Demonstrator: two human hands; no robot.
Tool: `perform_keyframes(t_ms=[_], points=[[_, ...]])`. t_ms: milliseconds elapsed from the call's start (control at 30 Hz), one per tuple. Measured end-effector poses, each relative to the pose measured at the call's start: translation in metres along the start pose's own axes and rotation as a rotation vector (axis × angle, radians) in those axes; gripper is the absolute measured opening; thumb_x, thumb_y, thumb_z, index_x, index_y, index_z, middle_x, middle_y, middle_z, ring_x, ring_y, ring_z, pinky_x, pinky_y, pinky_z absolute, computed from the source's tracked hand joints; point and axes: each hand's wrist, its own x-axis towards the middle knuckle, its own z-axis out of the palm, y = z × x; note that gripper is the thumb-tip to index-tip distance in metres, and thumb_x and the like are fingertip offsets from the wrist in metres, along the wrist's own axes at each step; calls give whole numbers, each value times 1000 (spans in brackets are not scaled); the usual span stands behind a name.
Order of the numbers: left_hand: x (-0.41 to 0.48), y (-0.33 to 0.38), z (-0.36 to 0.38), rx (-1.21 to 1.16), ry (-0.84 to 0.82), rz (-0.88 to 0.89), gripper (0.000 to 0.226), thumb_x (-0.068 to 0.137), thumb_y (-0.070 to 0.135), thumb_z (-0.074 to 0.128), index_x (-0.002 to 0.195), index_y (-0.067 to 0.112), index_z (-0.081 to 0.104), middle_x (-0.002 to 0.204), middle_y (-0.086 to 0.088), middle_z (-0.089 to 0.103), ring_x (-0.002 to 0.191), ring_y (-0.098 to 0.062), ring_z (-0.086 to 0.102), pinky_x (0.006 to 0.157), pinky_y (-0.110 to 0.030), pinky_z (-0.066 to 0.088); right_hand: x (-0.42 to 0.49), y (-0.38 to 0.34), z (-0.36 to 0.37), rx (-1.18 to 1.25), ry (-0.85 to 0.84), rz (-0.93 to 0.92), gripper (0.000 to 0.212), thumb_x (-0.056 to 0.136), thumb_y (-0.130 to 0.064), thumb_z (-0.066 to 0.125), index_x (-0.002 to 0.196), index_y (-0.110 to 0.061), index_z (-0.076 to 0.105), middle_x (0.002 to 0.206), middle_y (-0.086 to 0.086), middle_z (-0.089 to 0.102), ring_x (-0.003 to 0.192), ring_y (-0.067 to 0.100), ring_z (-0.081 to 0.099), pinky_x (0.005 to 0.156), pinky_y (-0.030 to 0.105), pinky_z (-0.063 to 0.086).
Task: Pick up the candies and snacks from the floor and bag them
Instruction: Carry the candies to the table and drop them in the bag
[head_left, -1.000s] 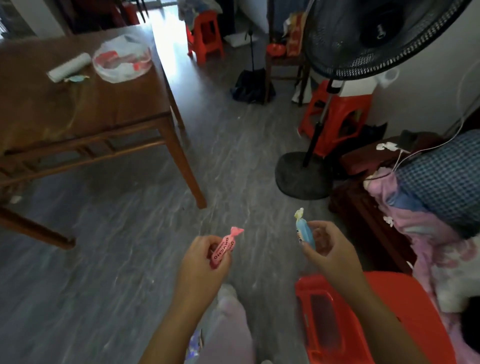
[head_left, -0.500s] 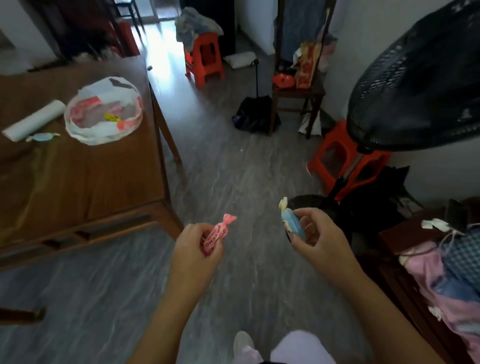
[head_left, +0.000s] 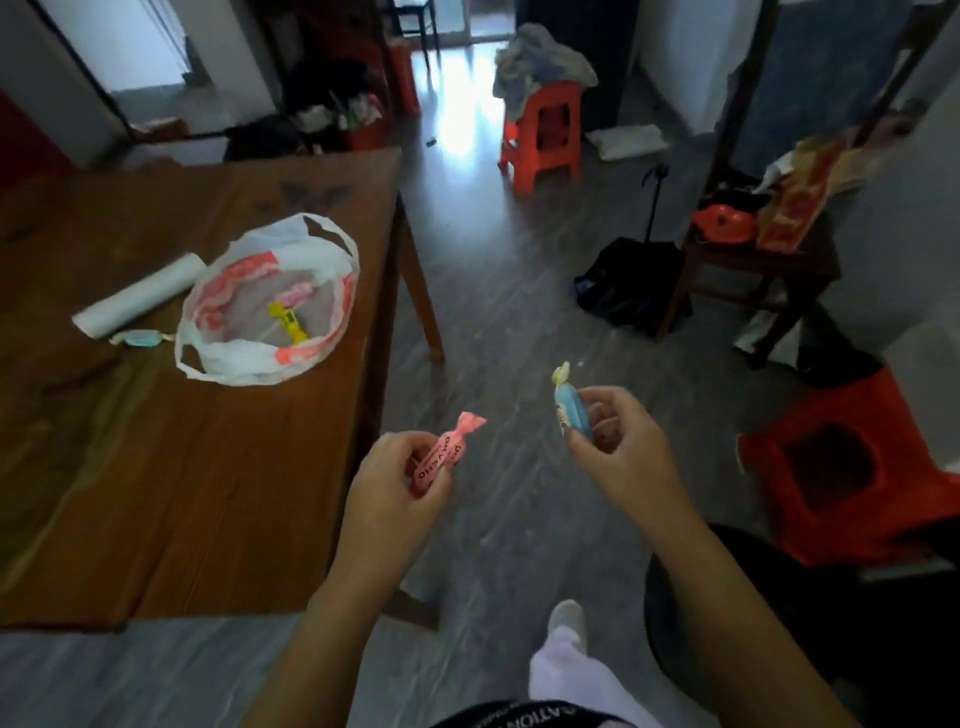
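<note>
My left hand (head_left: 395, 493) grips a pink wrapped candy (head_left: 441, 457), its twisted end pointing up and right. My right hand (head_left: 618, 452) pinches a blue wrapped candy (head_left: 570, 408) with a pale yellow twisted top. Both hands are held over the grey floor, just right of the wooden table (head_left: 156, 467). On the table lies an open white and red plastic bag (head_left: 311, 254) with a yellow sweet and a pink one inside. A small blue-green candy (head_left: 137, 338) rests on the tabletop left of the bag.
A white paper roll (head_left: 137, 293) lies beside the bag. Red plastic stools stand far ahead (head_left: 543, 135) and close on the right (head_left: 852, 467). A dark bag (head_left: 623, 280) sits on the floor by a wooden chair (head_left: 753, 270). A fan base (head_left: 727, 623) is by my right foot.
I have walked forward, closer to the table, so the bag now lies nearer and lower in view. Each hand keeps the same candy in its fingers.
</note>
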Motion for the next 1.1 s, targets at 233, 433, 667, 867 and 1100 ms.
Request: perform_keyframes(t_ms=[233,433,667,867,1100], points=[[80,-11,-1,108,164,-192,21,79,16,68,93,27,57,83,14,54,74,-3,52,59,-18,44,133,-16,33,58,-107,-29,26,77,-15,69,97,-26,56,79,-11,56,63,-1,55,52,5,42],[153,-58,-16,135,293,-411,20,80,22,67,98,22,59,89,6,58,78,-5,53,62,-26,46,197,-6,89,51,-304,6,26,76,-10,70,95,-22,57,83,-2,61,69,8,58,58,11,45],[260,-134,-48,213,377,-475,26,80,17,67,103,8,59,93,-6,59,83,-20,55,67,-33,44,303,-40,168,-55,-463,-102,28,75,-15,70,99,-23,58,91,0,61,74,8,58,62,13,47],[316,-201,-67,332,373,-620,20,78,18,67,91,7,57,85,-11,58,79,-25,53,61,-33,39,368,-77,237,-172,-599,-223,34,77,-19,70,105,-24,53,100,-6,58,85,5,59,67,5,47],[334,-237,-63,423,304,-791,24,83,24,60,95,3,58,98,-19,60,92,-36,54,76,-44,45,389,-86,290,-194,-837,-260,36,79,-14,68,107,-26,50,103,-9,53,90,7,57,67,4,47]])
